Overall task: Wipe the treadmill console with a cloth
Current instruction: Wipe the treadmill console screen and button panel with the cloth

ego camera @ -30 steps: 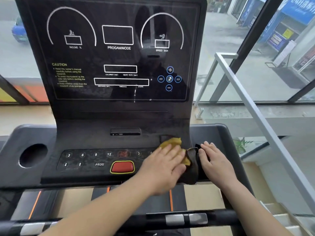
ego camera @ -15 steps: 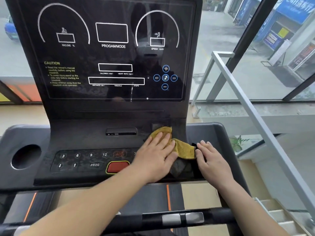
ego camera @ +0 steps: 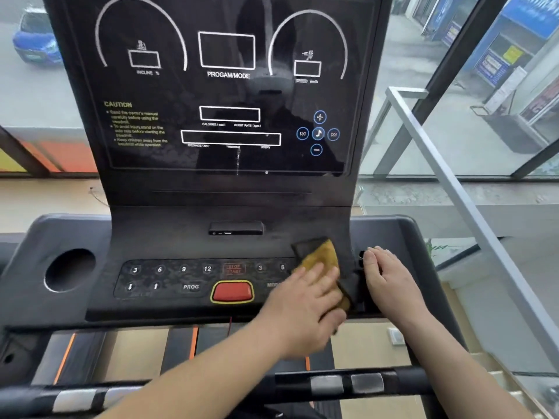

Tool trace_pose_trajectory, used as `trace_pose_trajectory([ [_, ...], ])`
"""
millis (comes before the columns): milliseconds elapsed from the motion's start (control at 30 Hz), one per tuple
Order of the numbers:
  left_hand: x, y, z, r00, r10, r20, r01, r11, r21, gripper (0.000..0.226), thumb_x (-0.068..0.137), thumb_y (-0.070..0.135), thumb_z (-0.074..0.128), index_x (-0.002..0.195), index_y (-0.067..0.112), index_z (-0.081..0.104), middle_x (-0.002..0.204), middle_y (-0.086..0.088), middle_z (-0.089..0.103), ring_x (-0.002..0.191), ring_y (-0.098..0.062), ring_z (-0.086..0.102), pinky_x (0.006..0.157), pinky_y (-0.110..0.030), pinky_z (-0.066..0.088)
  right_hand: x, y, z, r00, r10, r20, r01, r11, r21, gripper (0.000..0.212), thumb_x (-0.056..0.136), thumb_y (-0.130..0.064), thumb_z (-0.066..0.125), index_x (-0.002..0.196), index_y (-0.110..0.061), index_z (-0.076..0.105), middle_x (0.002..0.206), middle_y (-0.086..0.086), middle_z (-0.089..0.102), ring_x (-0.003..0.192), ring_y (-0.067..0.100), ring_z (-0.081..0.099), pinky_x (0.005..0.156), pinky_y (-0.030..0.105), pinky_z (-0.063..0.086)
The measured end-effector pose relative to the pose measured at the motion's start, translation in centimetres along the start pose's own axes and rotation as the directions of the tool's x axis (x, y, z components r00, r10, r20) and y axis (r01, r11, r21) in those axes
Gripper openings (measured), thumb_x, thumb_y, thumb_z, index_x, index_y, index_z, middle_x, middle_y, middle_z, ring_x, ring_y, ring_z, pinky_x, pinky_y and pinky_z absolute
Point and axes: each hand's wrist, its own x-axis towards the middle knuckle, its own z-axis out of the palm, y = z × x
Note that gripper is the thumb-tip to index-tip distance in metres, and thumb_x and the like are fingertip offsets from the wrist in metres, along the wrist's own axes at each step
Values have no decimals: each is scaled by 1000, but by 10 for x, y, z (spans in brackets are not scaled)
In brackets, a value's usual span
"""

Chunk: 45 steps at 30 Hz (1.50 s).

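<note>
- Yellow-brown cloth with a dark underside (ego camera: 320,255) lay flat on the right end of the black plastic treadmill console (ego camera: 181,237). It sat under the left grip (ego camera: 305,300) and reached just beyond it.
- That left grip was spread apart, its fingers straight and pressing down on the cloth rather than pinching it. One cloth corner stuck out ahead of the fingertips.
- Just right of the cloth, the right grip (ego camera: 390,285) rested on the console's dark grey side wing (ego camera: 405,237). Its fingers were loosely bent and held nothing, and it seemed only to steady the person.
- The step in hand looked like wiping the keypad strip. Done well, pressure would come from the whole flat palm, so the cloth travelled with the hand instead of bunching.
- A red oval stop button with a yellow rim (ego camera: 232,291) sat near the left grip, on its left. Strokes that way probably called for a light touch, so that no key was pushed in.
- Mottled dust showed on the white-printed number keys (ego camera: 183,269) further left of that grip, so overlapping passes leftward seemed needed.
- Well above both grips, the glossy black display panel (ego camera: 227,86) bore a pale drip streak (ego camera: 238,161) near its lower edge. It looked unwiped, and a cleaner fold of cloth would likely suit it.
</note>
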Motion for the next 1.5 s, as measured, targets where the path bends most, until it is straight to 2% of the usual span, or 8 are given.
trace_pose_trajectory([
  [500,-166,-187,-20,972,-204,-119,190,974,-124,51,108,53,13,157,46,23,167,21,7,153,3,-8,124,-26,-10,-48,-144,140,840,-532,-107,521,845,-119,21,97,-26,59,104,-16,76,99,-8,66,92,15,63,78,27,53],
  [667,-204,-224,-21,840,-493,-227,464,869,-174,57,105,60,11,155,41,30,165,18,14,155,-3,2,126,-27,-3,-51,-178,170,829,-553,-83,547,833,-88,22,96,-27,58,104,-17,77,102,-9,68,95,13,64,81,27,54],
  [833,-195,-214,-14,948,-240,-208,214,967,-140,55,107,55,13,155,41,35,166,17,14,157,-7,7,125,-33,4,-53,-196,180,833,-548,-77,545,837,-52,19,97,-26,60,104,-19,76,104,-13,66,99,10,63,86,26,53],
  [967,-195,-248,-27,838,-432,-333,404,902,-153,51,108,54,21,155,39,35,166,17,17,156,-7,5,126,-27,1,-47,-198,180,847,-528,-68,525,849,-58,17,97,-27,62,104,-21,75,101,-17,63,97,7,61,80,29,55],
  [1067,-180,-230,-19,906,-324,-273,310,946,-97,55,106,55,28,150,29,49,162,7,38,154,-15,21,121,-33,13,-42,-202,180,871,-485,-82,485,874,-18,20,96,-31,59,103,-23,76,101,-20,63,98,3,62,79,28,55],
  [1200,-154,-249,-36,858,-409,-312,412,909,-60,63,104,64,19,159,37,8,168,13,-5,157,-13,-8,128,-39,3,-34,-205,171,864,-497,-78,498,867,-8,23,96,-33,57,104,-23,77,100,-19,65,96,3,63,79,24,54],
  [1367,-152,-220,-16,842,-355,-406,305,934,-186,46,94,48,49,128,27,71,147,8,58,141,-9,46,107,-33,51,-27,-208,156,865,-497,-72,501,864,51,32,95,-39,52,103,-21,78,99,-17,68,96,4,66,84,27,54],
  [1500,-160,-241,-51,632,-475,-612,247,873,-421,29,93,28,65,120,30,76,128,14,70,122,-3,63,97,-36,58,-15,-211,139,867,-498,-39,499,861,96,20,96,-29,59,101,-23,77,98,-20,69,97,4,66,82,28,54],
])
